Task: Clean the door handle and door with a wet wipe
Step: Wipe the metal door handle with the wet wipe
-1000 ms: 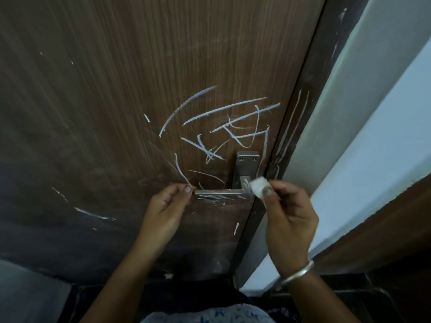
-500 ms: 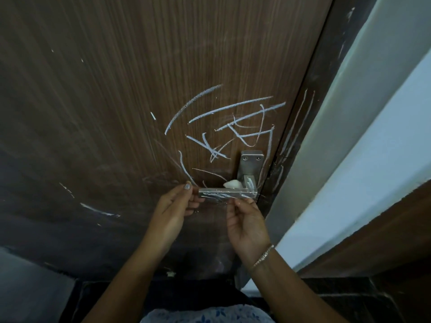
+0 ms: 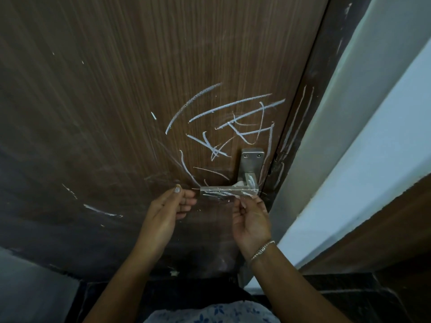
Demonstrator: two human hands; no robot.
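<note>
The brown wood-grain door [image 3: 116,113] fills the view and carries white chalk scribbles [image 3: 233,117] above the handle. The metal lever handle [image 3: 224,189] is streaked with white and joins its plate [image 3: 253,157] near the door's right edge. My right hand [image 3: 251,220] is palm-up under the lever's right end, fingers curled round it. They press the wet wipe [image 3: 239,183], a small white lump showing above the lever. My left hand [image 3: 168,210] hovers just left of the lever's free end, fingers loosely curled and holding nothing.
A dark door frame [image 3: 300,136] with chalk streaks borders the door on the right, then a pale wall [image 3: 373,136] and a brown panel [image 3: 384,229]. Dark floor [image 3: 349,299] lies below. More chalk marks [image 3: 100,209] sit low on the door's left.
My right hand dropped from above the lever's right end to beneath it, turning palm-up and carrying the wipe behind the lever. My left hand let go of the lever's tip.
</note>
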